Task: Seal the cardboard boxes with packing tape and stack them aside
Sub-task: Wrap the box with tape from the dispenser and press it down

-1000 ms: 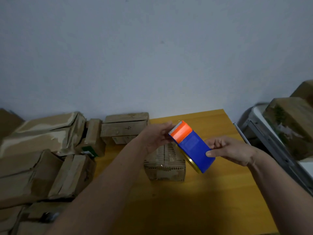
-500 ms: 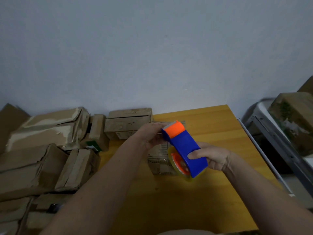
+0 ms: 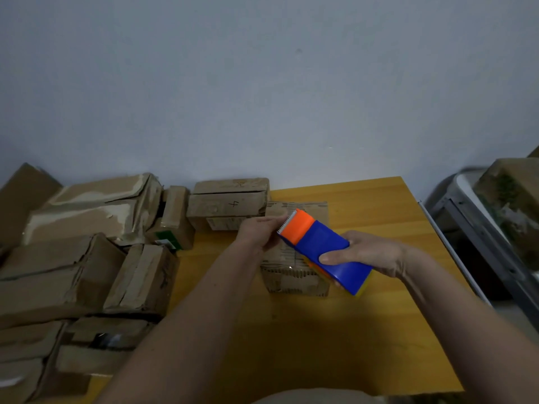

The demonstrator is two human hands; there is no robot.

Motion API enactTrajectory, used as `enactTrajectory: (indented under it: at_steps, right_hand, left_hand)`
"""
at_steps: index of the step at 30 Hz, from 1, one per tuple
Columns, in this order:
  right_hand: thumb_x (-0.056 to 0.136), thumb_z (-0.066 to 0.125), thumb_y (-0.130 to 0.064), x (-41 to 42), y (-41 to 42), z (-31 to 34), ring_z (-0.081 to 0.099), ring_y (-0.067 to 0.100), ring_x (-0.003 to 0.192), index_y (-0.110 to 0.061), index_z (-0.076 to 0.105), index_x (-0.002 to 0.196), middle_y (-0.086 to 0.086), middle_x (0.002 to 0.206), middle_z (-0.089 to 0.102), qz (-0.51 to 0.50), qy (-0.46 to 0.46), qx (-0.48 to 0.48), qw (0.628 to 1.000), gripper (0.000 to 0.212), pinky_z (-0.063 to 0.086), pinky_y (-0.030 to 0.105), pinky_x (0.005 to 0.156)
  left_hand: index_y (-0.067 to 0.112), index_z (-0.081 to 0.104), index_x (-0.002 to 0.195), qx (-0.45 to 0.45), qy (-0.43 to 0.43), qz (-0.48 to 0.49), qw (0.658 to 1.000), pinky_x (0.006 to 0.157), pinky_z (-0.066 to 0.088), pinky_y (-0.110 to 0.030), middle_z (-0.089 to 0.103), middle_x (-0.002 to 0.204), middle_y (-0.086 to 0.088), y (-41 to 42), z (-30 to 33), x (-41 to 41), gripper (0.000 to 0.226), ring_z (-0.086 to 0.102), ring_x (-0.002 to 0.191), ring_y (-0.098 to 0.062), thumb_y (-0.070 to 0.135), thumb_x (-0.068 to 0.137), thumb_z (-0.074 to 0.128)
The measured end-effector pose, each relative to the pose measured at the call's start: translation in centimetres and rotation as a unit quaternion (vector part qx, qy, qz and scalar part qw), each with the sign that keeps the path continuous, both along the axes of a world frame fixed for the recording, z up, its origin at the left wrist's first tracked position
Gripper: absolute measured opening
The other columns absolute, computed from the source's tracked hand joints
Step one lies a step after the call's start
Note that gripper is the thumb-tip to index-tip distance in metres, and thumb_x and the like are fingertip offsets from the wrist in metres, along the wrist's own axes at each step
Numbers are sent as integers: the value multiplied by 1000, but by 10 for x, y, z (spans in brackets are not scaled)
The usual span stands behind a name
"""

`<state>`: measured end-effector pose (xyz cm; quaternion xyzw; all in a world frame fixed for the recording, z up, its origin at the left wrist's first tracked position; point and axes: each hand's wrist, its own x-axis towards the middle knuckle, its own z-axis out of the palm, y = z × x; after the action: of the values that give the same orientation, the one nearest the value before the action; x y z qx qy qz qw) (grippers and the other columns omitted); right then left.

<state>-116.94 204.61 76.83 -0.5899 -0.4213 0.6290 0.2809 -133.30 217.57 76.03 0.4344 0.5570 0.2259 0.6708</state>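
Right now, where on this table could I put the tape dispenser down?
Bare wood lies right of the box under the hands, out to the table edge, and in front of it toward you. The left side is crowded with the stacked boxes.

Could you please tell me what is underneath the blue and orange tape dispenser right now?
A small cardboard box sits on the yellow table beneath the tape dispenser. The dispenser and both hands cover much of its top, so its flaps and seam are hidden.

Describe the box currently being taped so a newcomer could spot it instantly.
On the yellow table, look below the tape dispenser held in the right hand. The small cardboard box there stands alone mid-table, unlike the boxes heaped along the left.
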Motion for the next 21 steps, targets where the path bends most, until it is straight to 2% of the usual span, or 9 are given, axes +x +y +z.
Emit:
enactTrajectory:
  at_steps: [3, 6, 8, 12, 15, 16, 19, 21]
  right_hand:
    - [68, 75, -39, 9, -6, 6, 66, 13, 73, -16, 64, 91, -1, 81, 70, 18, -32, -12, 999, 34, 51, 24, 66]
    - [58, 78, -48, 18, -17, 6, 67, 14, 74, -14, 66, 91, 1, 83, 71, 35, -61, -32, 997, 49, 51, 25, 68]
    - [56, 77, -53, 21, -21, 6, 67, 17, 75, -11, 67, 94, 4, 85, 71, 41, -79, -43, 995, 57, 52, 25, 68]
    - [78, 66, -57, 16, -13, 14, 68, 18, 65, -7, 66, 94, 9, 80, 73, -1, -94, -84, 992, 52, 54, 25, 58]
    - [83, 57, -51, 14, -4, 22, 68, 23, 66, -4, 63, 101, 13, 84, 73, -2, -116, -107, 987, 51, 57, 29, 60]
    - [82, 58, -51, 13, -1, 25, 69, 25, 68, -3, 62, 103, 13, 86, 74, 13, -122, -107, 987, 52, 57, 30, 62]
    - [80, 65, -49, 8, 8, 28, 71, 24, 70, -4, 59, 105, 12, 85, 74, 28, -150, -109, 982, 53, 58, 31, 62]
    - [82, 67, -45, 4, 15, 27, 70, 21, 64, -7, 58, 99, 9, 77, 74, 16, -178, -114, 977, 42, 58, 30, 60]
  left_hand:
    - [11, 68, 81, -25, 3, 42, 999, 55, 47, -22, 66, 78, -4, -6, -6, -3, 9, 58, 67, -12, 14, 81, 76]
    - [4, 71, 95, -28, -11, 98, 995, 50, 48, -21, 66, 81, -7, 3, -6, -17, 17, 57, 63, -12, 13, 82, 76]
    - [3, 71, 103, -16, -4, 96, 995, 50, 47, -20, 64, 78, -5, 6, -7, -26, 25, 53, 61, -10, 15, 82, 76]
    - [8, 69, 91, -22, 2, 107, 994, 52, 46, -21, 64, 76, -3, -9, -11, -34, 19, 54, 64, -11, 21, 81, 77]
    - [14, 70, 90, -6, 10, 150, 989, 49, 49, -17, 67, 93, -3, -21, -18, -37, 13, 62, 81, -10, 21, 81, 76]
    - [16, 70, 90, 5, 19, 169, 985, 54, 49, -16, 67, 93, 0, -24, -20, -37, 11, 61, 87, -9, 21, 82, 76]
    - [17, 71, 93, 8, 51, 205, 977, 76, 44, -20, 62, 84, 8, -37, -32, -38, 11, 57, 87, -11, 23, 85, 73]
    - [14, 71, 98, -3, 69, 224, 972, 79, 41, -23, 58, 81, 8, -42, -41, -40, 16, 52, 90, -12, 24, 86, 72]
